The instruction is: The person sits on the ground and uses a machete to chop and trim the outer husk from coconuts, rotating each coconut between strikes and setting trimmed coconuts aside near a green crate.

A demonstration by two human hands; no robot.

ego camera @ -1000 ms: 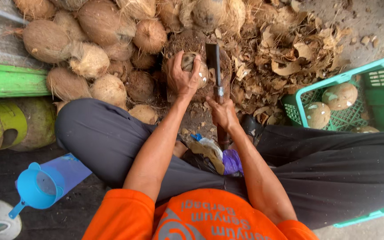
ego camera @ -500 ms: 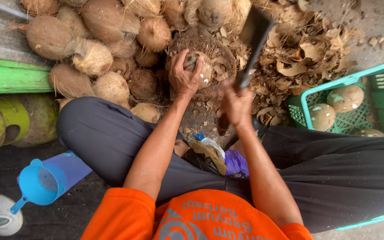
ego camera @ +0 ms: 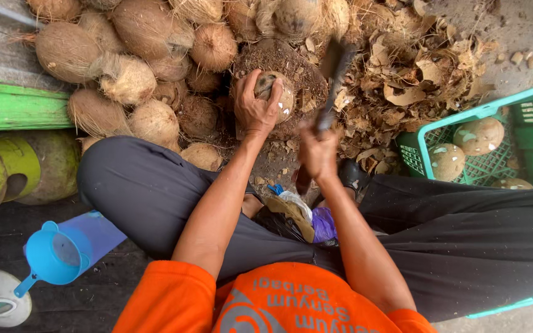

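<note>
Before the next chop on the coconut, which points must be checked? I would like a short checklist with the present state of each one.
1. Left hand grips the coconut from above: ok.
2. Coconut rests on the round chopping block: ok.
3. Right hand has a closed grip on the cleaver: ok, though the blade is blurred.
4. Left fingers away from the blade's path: not ok, they wrap over the shell close beside the blade.
5. Legs away from the block: ok, the knees lie below it in the picture.
6. Blade sharpness: cannot tell.
</note>
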